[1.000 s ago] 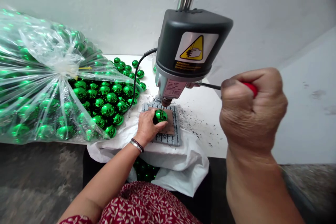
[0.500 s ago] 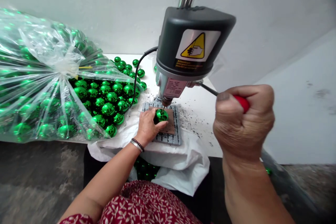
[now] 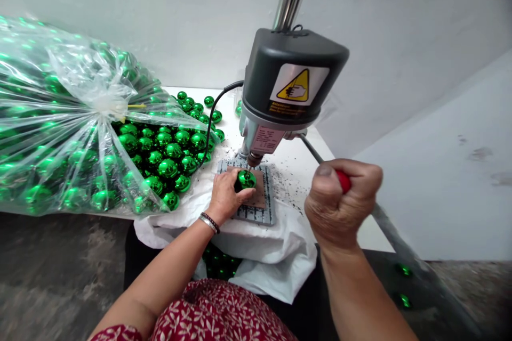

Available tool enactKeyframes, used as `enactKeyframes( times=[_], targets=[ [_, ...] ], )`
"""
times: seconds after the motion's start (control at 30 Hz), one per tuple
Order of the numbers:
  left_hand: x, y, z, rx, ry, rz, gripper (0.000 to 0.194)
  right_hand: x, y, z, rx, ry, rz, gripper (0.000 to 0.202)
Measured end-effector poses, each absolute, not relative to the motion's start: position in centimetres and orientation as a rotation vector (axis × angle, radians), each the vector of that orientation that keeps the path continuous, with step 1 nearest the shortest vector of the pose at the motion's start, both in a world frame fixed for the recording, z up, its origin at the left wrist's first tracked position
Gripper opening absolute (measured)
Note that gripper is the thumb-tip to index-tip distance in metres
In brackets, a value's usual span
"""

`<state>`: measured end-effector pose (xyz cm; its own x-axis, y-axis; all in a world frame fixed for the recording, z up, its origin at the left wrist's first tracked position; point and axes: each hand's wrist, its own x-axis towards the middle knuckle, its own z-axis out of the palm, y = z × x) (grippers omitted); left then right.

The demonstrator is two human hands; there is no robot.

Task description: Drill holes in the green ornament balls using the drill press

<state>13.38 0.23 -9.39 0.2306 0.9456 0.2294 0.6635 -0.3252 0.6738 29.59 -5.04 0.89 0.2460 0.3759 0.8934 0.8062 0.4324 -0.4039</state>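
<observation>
Green ball (image 3: 245, 179) sits on the brown pad (image 3: 260, 194) of the drill press (image 3: 288, 90), directly under the bit, with your left hand (image 3: 226, 197) wrapped around its left side. It looks hollow, glossy and thin-walled, so likely light, slippery and easy to crack; grip it low around the sides, gently. Your right hand (image 3: 340, 205) is fisted tight on the red-tipped lever (image 3: 343, 181). Loose balls (image 3: 168, 154) lie just left beside the bag (image 3: 60, 122).

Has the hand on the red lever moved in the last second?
Yes. The right hand has pulled the lever down: it was level with the drill head, now it is level with the ball.
</observation>
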Motion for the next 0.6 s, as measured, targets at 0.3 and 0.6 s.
enactKeyframes(
  times=[0.3, 0.6],
  targets=[
    [13.3, 0.2, -9.3, 2.056, 1.464, 0.867, 0.043, 29.3, -4.8, -1.0, -1.072, -1.336, -0.398, 0.006],
    [12.5, -1.1, -8.1, 1.937, 1.463, 0.881, 0.034, 29.9, -2.1, 8.1, -1.362, -1.178, -0.069, 0.025]
  ],
)
